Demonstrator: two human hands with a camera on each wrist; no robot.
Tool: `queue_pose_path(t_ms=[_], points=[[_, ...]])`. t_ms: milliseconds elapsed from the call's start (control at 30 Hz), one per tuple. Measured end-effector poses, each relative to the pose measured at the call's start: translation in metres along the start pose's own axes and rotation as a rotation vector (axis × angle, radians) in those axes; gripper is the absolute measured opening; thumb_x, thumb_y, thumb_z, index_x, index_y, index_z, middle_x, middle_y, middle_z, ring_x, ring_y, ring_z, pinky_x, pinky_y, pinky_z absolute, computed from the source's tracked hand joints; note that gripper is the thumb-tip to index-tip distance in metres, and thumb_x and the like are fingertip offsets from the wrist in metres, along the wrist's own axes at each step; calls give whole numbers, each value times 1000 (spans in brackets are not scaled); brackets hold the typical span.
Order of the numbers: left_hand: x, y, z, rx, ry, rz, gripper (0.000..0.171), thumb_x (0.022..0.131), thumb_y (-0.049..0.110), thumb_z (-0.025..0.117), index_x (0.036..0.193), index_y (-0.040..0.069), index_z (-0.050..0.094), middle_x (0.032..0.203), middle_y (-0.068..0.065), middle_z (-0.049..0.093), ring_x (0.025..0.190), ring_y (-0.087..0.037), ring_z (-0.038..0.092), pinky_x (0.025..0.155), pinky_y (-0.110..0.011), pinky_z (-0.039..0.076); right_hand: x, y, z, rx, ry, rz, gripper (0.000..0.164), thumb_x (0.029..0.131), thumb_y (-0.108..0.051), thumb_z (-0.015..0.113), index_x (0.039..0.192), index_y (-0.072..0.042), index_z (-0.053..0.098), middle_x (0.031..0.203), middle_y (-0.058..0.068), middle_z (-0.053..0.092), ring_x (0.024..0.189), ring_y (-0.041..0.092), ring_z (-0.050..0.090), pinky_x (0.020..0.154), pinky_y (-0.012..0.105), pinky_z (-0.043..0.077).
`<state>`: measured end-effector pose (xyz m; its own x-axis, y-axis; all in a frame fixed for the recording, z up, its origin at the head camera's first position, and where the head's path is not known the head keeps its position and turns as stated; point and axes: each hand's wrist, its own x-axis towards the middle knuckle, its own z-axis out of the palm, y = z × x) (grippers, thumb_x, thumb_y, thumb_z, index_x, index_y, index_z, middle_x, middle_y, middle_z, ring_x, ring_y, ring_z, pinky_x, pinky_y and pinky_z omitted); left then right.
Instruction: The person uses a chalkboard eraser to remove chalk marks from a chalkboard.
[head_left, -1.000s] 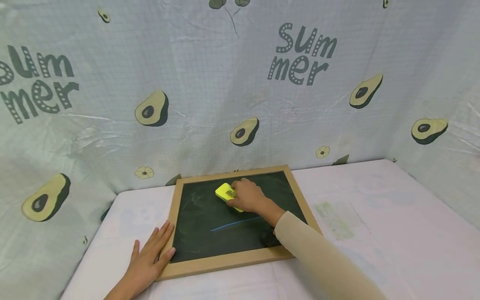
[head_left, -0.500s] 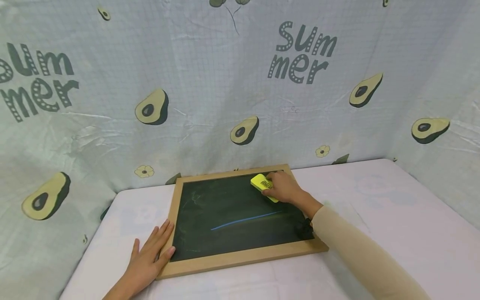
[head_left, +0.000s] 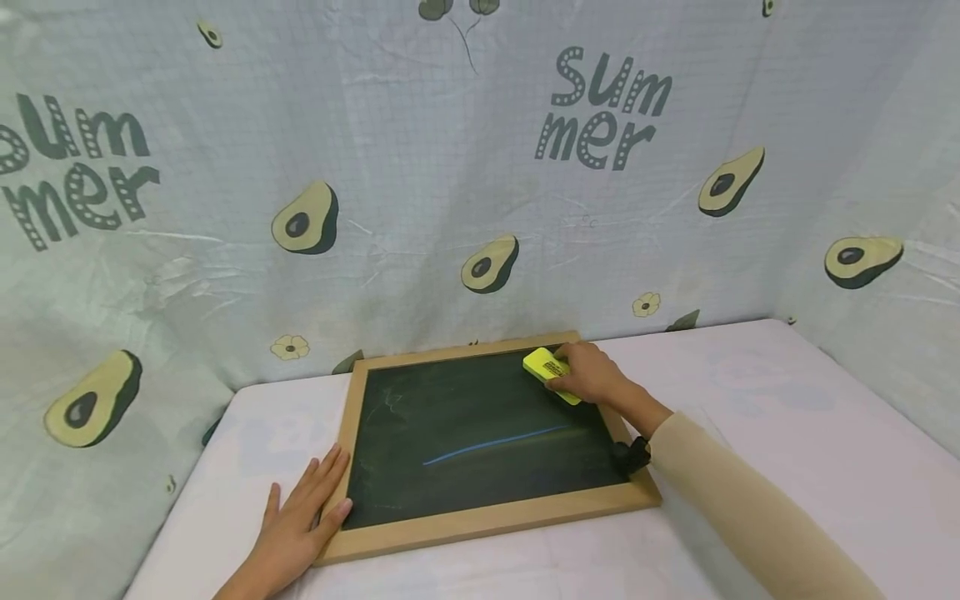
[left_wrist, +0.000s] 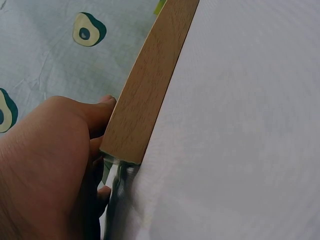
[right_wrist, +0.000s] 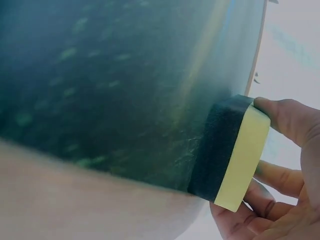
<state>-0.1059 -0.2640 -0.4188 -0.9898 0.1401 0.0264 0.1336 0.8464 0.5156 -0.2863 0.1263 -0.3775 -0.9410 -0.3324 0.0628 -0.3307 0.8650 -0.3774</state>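
Here the right hand (head_left: 596,375) is pinching the yellow eraser (head_left: 542,367) between thumb and fingers, a snug grip, up between one and two o'clock on the chalkboard (head_left: 435,408). The dark pad (right_wrist: 220,147) is facing the board and seemingly touching it, so wiping looks like the step in hand! Over at eight o'clock, the left hand (head_left: 300,525) is lying with fingers spread against the wooden frame (head_left: 487,523), apparently steadying it on the worktop (head_left: 825,433). But a blue line (head_left: 495,445) is crossing the middle, running from about eight-thirty to nearly three, and the eraser is sitting clear of it! The next move, I'd judge, is calling for bringing that pad toward six o'clock, laying it flat and sweeping along the line, with the left hand bracing the frame
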Motion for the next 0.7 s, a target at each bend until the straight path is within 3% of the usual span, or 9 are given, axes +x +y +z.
queue_pose_path(t_ms=[133, 333, 700], points=[[1, 3, -2, -4, -13, -3, 62, 91, 44, 42, 144, 20, 19, 147, -7, 15, 130, -42, 9, 91, -64, -15, -4, 3, -2, -23, 12, -20, 57, 78, -34, 66, 118, 4, 52, 101, 13, 55, 84, 22, 49, 72, 37, 44], [3, 2, -4, 8, -21, -17, 64, 91, 47, 41, 144, 21, 17, 148, -7, 14, 130, -41, 8, 91, -62, -18, 0, 8, -3, 36, 27, -86, 55, 77, -31, 68, 114, 7, 54, 99, 13, 58, 80, 20, 51, 71, 35, 44], [1, 1, 0, 3, -31, -28, 64, 91, 47, 41, 144, 19, 17, 147, -10, 14, 130, -42, 8, 90, -62, -19, 3, 5, 1, 63, 17, -73, 54, 75, -30, 70, 113, 5, 57, 100, 12, 60, 81, 20, 51, 73, 35, 45]])
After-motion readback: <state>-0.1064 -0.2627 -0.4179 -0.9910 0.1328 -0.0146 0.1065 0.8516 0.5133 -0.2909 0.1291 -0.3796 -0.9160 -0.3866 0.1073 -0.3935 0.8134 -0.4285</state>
